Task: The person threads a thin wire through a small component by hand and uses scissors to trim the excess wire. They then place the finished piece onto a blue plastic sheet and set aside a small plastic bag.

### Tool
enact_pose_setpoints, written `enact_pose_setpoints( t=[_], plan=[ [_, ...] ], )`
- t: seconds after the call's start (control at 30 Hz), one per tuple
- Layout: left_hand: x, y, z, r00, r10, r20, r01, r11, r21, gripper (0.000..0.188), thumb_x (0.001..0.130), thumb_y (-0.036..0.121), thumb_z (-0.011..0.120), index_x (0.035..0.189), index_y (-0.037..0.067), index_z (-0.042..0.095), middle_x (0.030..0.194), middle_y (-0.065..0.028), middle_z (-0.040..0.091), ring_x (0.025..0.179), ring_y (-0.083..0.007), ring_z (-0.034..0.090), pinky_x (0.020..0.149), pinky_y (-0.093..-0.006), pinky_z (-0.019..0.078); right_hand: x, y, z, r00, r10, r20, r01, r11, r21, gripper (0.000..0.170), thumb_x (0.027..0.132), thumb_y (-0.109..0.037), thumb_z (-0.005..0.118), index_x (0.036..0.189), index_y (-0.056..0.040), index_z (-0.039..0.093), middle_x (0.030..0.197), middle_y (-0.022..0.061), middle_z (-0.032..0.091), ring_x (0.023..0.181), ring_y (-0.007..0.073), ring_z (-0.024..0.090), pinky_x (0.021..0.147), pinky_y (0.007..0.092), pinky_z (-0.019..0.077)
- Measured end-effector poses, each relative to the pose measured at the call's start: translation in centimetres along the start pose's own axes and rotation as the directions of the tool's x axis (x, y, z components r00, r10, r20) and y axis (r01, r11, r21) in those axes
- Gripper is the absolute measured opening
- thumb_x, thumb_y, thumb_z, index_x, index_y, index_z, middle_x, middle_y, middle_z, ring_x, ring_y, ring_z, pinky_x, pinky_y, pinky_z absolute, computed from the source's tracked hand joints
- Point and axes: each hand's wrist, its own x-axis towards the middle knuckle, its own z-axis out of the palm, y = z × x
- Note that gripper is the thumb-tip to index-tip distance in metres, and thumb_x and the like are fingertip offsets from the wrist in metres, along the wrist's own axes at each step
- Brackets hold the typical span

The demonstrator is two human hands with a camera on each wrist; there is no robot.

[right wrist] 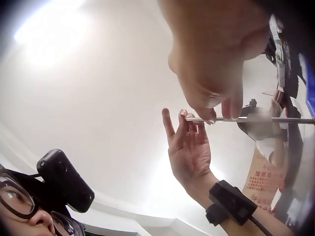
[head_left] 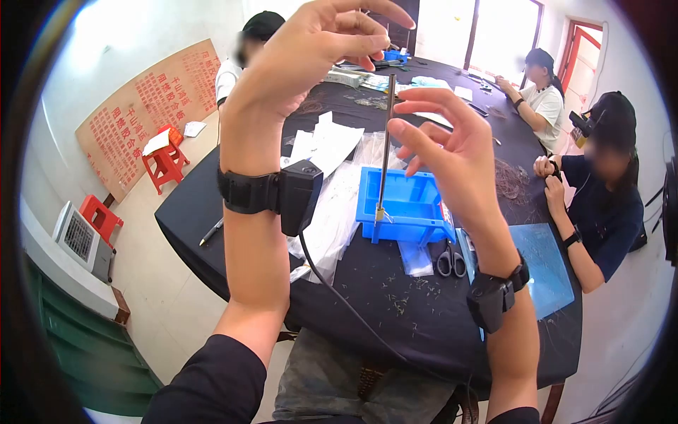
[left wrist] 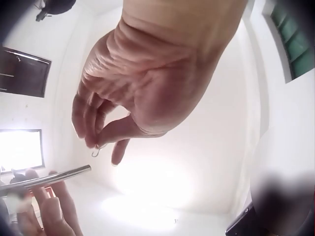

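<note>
Tiny hook [left wrist: 95,153] hanging just above the rod [head_left: 385,162]!
My left hand [head_left: 328,37] is pinching it, apart from the rod's tip; my right hand [head_left: 452,141] is curving beside the rod, and whether it's grasping anything, I can't tell. I'm judging that a light, steady pinch is mattering most here, with the hook's point facing away from my fingertips.
</note>
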Motion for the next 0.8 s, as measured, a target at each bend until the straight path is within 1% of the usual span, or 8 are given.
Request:
enact_pose_setpoints(
  t=[0.03, 0.1, 0.17, 0.27, 0.33, 0.47, 0.53, 0.8],
  plan=[
    [-0.1, -0.5, -0.2, 1.000, 0.000, -0.005, 0.000, 1.000, 0.001, 0.024, 0.094, 0.012, 0.075, 0.114, 0.000, 0.068, 0.088, -0.0030, 0.068, 0.078, -0.0096, 0.062, 0.073, -0.0222, 0.0516, -0.1, 0.2, 0.3, 1.000, 0.000, 0.005, 0.000, 1.000, 0.000, 0.040, 0.089, -0.016, 0.081, 0.120, 0.0042, 0.065, 0.115, 0.0166, 0.068, 0.074, 0.0124, 0.070, 0.056, 0.0264, 0.0569],
    [-0.1, -2.0, -0.8, 0.998, -0.046, 0.042, 0.043, 0.997, 0.058, 0.038, 0.096, 0.019, 0.073, 0.132, 0.012, 0.064, 0.098, -0.0009, 0.067, 0.084, -0.0084, 0.064, 0.084, -0.0243, 0.0540, -0.2, 0.6, 0.8, 0.999, 0.033, 0.025, -0.034, 0.999, 0.022, 0.039, 0.090, -0.017, 0.080, 0.120, 0.0041, 0.065, 0.114, 0.0164, 0.068, 0.073, 0.0132, 0.070, 0.055, 0.0264, 0.0565],
    [0.2, -2.6, -1.3, 0.996, -0.005, 0.086, 0.007, 1.000, -0.015, 0.038, 0.095, 0.019, 0.074, 0.130, 0.008, 0.065, 0.094, 0.0011, 0.066, 0.081, -0.0076, 0.062, 0.080, -0.0237, 0.0542, -0.5, 0.7, 1.1, 0.999, 0.036, 0.024, -0.037, 0.999, 0.040, 0.033, 0.092, -0.016, 0.078, 0.114, 0.0039, 0.066, 0.107, 0.0145, 0.069, 0.073, 0.0136, 0.070, 0.055, 0.0263, 0.0561],
    [0.2, -2.8, -1.7, 0.975, 0.036, 0.220, 0.004, 0.984, -0.177, 0.034, 0.096, 0.016, 0.073, 0.126, 0.005, 0.063, 0.100, -0.0028, 0.065, 0.085, -0.0079, 0.062, 0.075, -0.0241, 0.0537, -0.6, 0.9, 1.2, 0.998, 0.046, 0.044, -0.047, 0.999, 0.016, 0.024, 0.093, -0.014, 0.075, 0.109, 0.0033, 0.067, 0.098, 0.0108, 0.070, 0.074, 0.0133, 0.070, 0.055, 0.0262, 0.0559],
    [0.4, -3.2, -1.5, 0.929, 0.129, 0.348, 0.014, 0.925, -0.380, 0.030, 0.097, 0.012, 0.069, 0.124, 0.005, 0.059, 0.103, -0.0061, 0.062, 0.088, -0.0087, 0.061, 0.071, -0.0235, 0.0522, -0.7, 0.9, 1.3, 1.000, 0.017, -0.004, -0.017, 1.000, -0.020, 0.018, 0.095, -0.011, 0.073, 0.105, 0.0026, 0.068, 0.092, 0.0076, 0.069, 0.074, 0.0131, 0.070, 0.056, 0.0258, 0.0561],
    [0.6, -3.8, -1.3, 0.921, 0.124, 0.369, 0.051, 0.901, -0.430, 0.026, 0.099, 0.009, 0.066, 0.122, 0.005, 0.055, 0.106, -0.0077, 0.059, 0.091, -0.0089, 0.060, 0.067, -0.0226, 0.0504, -0.7, 1.1, 1.3, 1.000, 0.013, -0.001, -0.013, 1.000, -0.028, 0.016, 0.095, -0.010, 0.072, 0.105, 0.0021, 0.068, 0.092, 0.0071, 0.069, 0.074, 0.0131, 0.070, 0.056, 0.0260, 0.0567],
    [1.1, -4.2, -1.8, 0.858, 0.135, 0.495, 0.136, 0.870, -0.473, 0.024, 0.099, 0.009, 0.065, 0.120, 0.006, 0.055, 0.107, -0.0065, 0.059, 0.091, -0.0085, 0.059, 0.064, -0.0213, 0.0476, -0.6, 1.1, 1.3, 1.000, 0.008, -0.010, -0.008, 1.000, -0.025, 0.016, 0.095, -0.009, 0.072, 0.105, 0.0020, 0.068, 0.093, 0.0074, 0.069, 0.074, 0.0132, 0.070, 0.056, 0.0261, 0.0572],
    [1.3, -5.2, -1.9, 0.878, 0.083, 0.471, 0.148, 0.889, -0.434, 0.029, 0.098, 0.011, 0.067, 0.123, 0.007, 0.053, 0.111, -0.0065, 0.058, 0.092, -0.0073, 0.058, 0.063, -0.0183, 0.0446, -0.5, 1.2, 1.3, 1.000, 0.006, 0.001, -0.006, 0.999, -0.045, 0.017, 0.094, -0.009, 0.073, 0.105, 0.0022, 0.068, 0.093, 0.0073, 0.069, 0.074, 0.0130, 0.070, 0.056, 0.0259, 0.0568]
  ],
)
